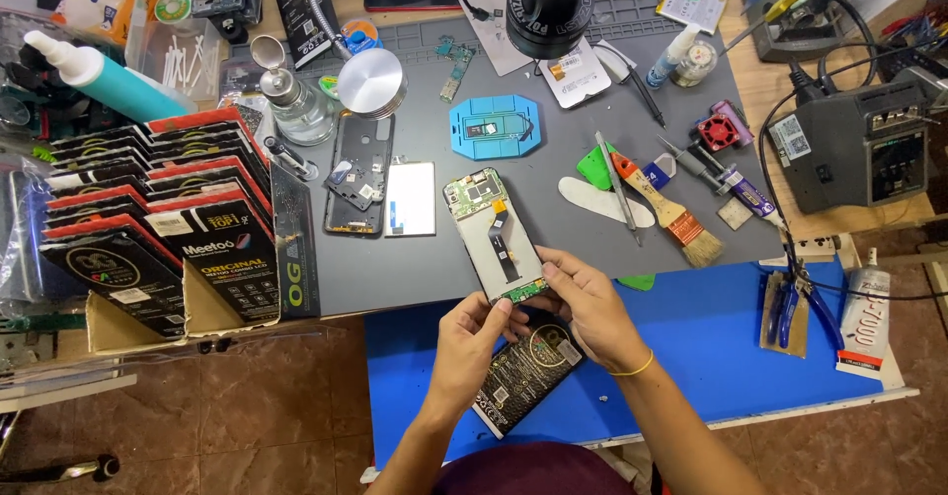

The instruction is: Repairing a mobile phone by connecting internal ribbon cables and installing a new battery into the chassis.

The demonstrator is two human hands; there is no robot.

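Note:
An opened phone (491,233) lies face down at the front edge of the grey work mat (573,150), its green circuit boards and an orange-black flex cable exposed. My left hand (477,342) pinches the phone's near end at the small green bottom board. My right hand (590,303), a yellow band on its wrist, grips the same near corner from the right. A black phone battery (523,377) lies below both hands on the blue table (711,337).
On the mat lie a black phone frame (359,174), a white panel (410,199), a blue jig (495,127), a paintbrush (667,209), tweezers and screwdrivers. A box of black-and-red packages (168,228) stands left. A grey soldering station (854,145) and blue pliers (790,307) are right.

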